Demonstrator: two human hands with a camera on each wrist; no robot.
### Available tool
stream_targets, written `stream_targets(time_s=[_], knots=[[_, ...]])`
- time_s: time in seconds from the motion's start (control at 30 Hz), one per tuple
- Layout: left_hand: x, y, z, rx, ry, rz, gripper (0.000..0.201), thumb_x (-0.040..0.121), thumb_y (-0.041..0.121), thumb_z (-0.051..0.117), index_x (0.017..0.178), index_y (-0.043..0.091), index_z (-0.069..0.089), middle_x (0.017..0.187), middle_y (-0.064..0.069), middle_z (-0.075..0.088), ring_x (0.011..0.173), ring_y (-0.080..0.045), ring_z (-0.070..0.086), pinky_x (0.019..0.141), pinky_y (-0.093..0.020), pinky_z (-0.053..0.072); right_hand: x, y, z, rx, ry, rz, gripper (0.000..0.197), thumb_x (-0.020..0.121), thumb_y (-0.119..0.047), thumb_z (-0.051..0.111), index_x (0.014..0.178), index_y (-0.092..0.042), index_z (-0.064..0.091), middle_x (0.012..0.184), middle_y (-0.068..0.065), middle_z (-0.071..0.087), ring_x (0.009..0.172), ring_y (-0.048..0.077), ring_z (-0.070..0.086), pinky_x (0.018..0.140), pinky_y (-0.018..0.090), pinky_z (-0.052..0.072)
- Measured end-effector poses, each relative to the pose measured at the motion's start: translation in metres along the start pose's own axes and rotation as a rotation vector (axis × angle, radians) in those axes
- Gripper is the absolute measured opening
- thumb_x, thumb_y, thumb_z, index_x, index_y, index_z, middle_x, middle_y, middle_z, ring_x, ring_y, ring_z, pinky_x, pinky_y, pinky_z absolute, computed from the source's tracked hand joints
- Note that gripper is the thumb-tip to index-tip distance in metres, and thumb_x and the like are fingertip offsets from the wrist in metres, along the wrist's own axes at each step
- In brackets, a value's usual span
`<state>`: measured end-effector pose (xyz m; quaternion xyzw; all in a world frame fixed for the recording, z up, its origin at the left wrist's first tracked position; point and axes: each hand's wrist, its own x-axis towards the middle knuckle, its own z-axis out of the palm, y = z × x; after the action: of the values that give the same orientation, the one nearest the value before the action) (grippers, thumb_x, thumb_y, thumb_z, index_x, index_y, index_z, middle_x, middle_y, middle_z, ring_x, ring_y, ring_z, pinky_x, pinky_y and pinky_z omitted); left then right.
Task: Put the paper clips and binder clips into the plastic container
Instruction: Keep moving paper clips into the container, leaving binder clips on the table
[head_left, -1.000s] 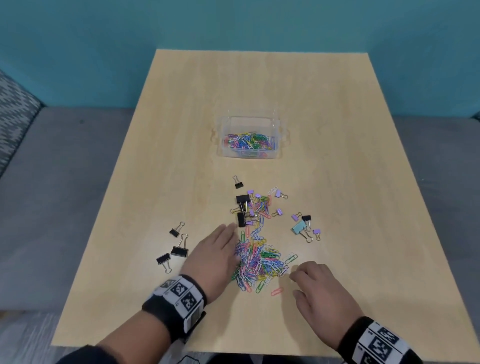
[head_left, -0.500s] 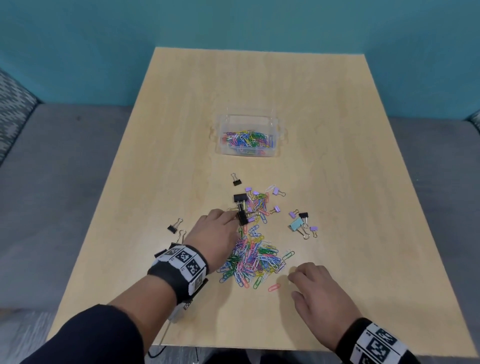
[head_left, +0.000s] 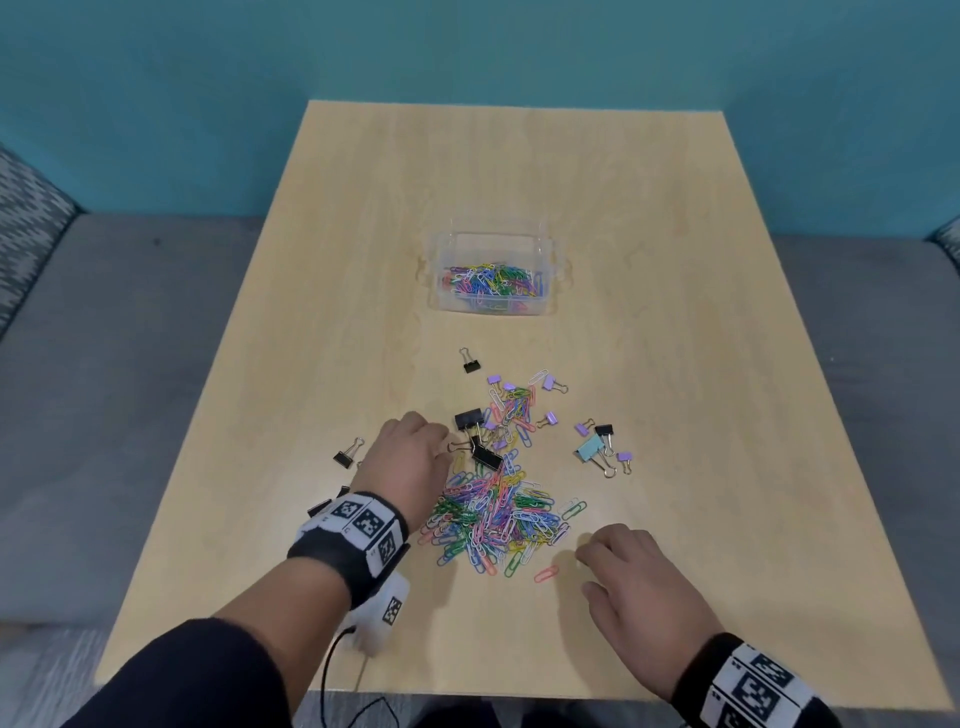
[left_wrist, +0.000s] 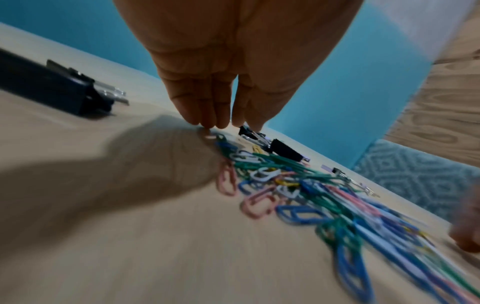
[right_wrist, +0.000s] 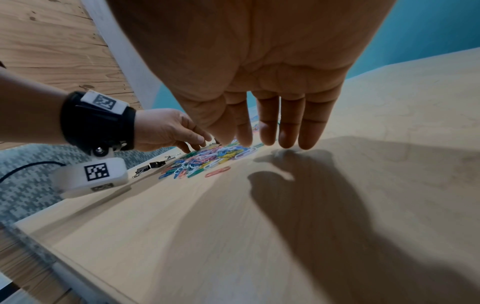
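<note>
A clear plastic container (head_left: 439, 291) stands mid-table with colourful paper clips (head_left: 491, 280) inside. Nearer me lies a big pile of paper clips (head_left: 493, 514), and beyond it more clips mixed with purple and black binder clips (head_left: 469, 418). My left hand (head_left: 441, 441) rests at the pile's upper left edge. Its fingers (left_wrist: 205, 115) point straight down, tips on the table beside a black binder clip (head_left: 487, 457). My right hand (head_left: 597, 551) hovers flat just right of the pile, fingers (right_wrist: 288, 131) straight, holding nothing.
A light blue binder clip (head_left: 590, 448) with small purple and black ones lies right of the pile. Black binder clips (head_left: 343, 458) lie left of my left wrist. One pink clip (head_left: 545, 573) sits apart near the right hand. Table edges drop to grey floor.
My left hand has slid forward along the pile's left side up to the black binder clips. The right hand has stayed where it was.
</note>
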<state>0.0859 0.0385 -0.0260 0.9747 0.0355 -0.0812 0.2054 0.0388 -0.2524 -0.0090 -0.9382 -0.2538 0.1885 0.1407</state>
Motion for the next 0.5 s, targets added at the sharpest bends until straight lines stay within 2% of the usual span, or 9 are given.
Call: stream_targets(time_s=[0.1, 0.2, 0.33, 0.5], knots=[[0.014, 0.006, 0.001, 0.043, -0.054, -0.014, 0.015, 0.089, 0.023, 0.056, 0.101, 0.016, 0.062, 0.099, -0.003, 0.053, 0.094, -0.024, 0.047, 0.076, -0.031, 0.038, 0.000, 0.000, 0.000, -0.005, -0.001, 0.000, 0.025, 0.079, -0.028, 0.043, 0.099, -0.023, 0.058, 0.101, -0.005, 0.053, 0.084, 0.020, 0.051, 0.072, 0.034, 0.051], [0.024, 0.011, 0.002, 0.085, -0.076, -0.014, 0.005, 0.090, 0.017, 0.053, 0.089, 0.015, 0.058, 0.093, -0.003, 0.051, 0.088, -0.025, 0.048, 0.067, -0.031, 0.034, 0.000, -0.001, 0.001, -0.011, 0.003, 0.003, 0.026, 0.079, -0.029, 0.041, 0.098, -0.023, 0.059, 0.100, -0.005, 0.053, 0.084, 0.020, 0.051, 0.071, 0.032, 0.051], [0.029, 0.009, -0.003, 0.091, -0.092, -0.045, 0.011, 0.089, 0.014, 0.050, 0.079, 0.017, 0.052, 0.087, -0.002, 0.050, 0.082, -0.023, 0.048, 0.064, -0.030, 0.032, 0.000, 0.000, 0.002, -0.010, 0.012, 0.005, 0.026, 0.078, -0.029, 0.042, 0.097, -0.023, 0.059, 0.099, -0.005, 0.053, 0.082, 0.020, 0.052, 0.071, 0.032, 0.051], [0.024, -0.007, -0.011, 0.122, -0.090, -0.089, 0.012, 0.088, 0.013, 0.050, 0.077, 0.014, 0.055, 0.085, -0.005, 0.051, 0.080, -0.026, 0.049, 0.066, -0.037, 0.042, 0.001, 0.004, 0.004, -0.007, 0.011, 0.004, 0.025, 0.079, -0.029, 0.044, 0.099, -0.023, 0.059, 0.101, -0.005, 0.053, 0.084, 0.019, 0.051, 0.072, 0.032, 0.051]])
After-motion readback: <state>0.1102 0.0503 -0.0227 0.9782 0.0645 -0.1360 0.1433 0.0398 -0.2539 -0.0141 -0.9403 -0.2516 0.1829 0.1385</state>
